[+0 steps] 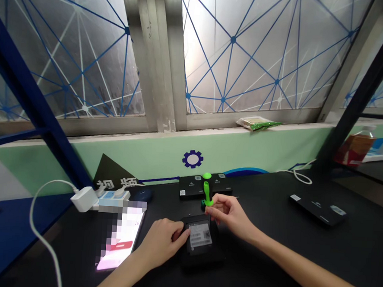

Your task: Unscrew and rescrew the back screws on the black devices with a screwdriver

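Note:
In the head view a black rectangular device (217, 250) with a printed label on its top lies on the table in front of me. My left hand (164, 241) grips its left side with curled fingers, the thumb at the label's edge. At the far end of the device, my right hand (229, 215) pinches a green and black screwdriver (207, 193) low, just beneath its handle's flange. The screwdriver stands nearly upright, its green cap on top. Its tip is hidden by my fingers and the device.
Flat black boxes (189, 187) lie by the wall behind the screwdriver. Another black box (317, 210) is at right. A lit phone (123, 243), a mouse (143, 195) and a power strip (113, 199) with a white charger (84, 199) are at left. A green packet (257, 123) sits on the sill.

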{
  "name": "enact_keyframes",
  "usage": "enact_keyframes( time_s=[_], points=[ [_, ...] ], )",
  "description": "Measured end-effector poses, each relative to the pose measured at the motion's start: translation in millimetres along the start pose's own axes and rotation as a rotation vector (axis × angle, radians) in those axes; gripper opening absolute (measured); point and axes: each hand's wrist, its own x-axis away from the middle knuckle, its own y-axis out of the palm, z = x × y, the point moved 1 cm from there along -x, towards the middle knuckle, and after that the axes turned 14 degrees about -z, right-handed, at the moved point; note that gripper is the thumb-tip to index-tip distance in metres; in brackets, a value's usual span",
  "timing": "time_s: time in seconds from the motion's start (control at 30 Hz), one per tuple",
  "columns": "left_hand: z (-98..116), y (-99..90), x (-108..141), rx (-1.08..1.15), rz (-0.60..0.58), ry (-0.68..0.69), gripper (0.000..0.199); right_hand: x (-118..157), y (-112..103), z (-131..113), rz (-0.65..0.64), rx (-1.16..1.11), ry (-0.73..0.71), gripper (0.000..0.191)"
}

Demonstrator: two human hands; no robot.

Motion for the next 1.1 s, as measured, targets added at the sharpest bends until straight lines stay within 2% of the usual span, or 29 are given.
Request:
enact_keyframes(
  time_s=[0.23, 0.7, 1.1],
  points=[
    [-1, 0.2, 0, -0.005, 0.005, 0.001, 0.045, 1, 2, -3, -0.043, 0.01, -0.007, 0.033],
    [1, -0.7, 0, 0.01, 0.007, -0.006, 0.045, -3, 2, 3, 0.028, -0.104, -0.004, 0.039],
    [-1, 0.2, 0, -0.007, 0.008, -0.009, 0.046, -3, -3, 3, 0.009, -0.089, 0.002, 0.031]
  ],
)
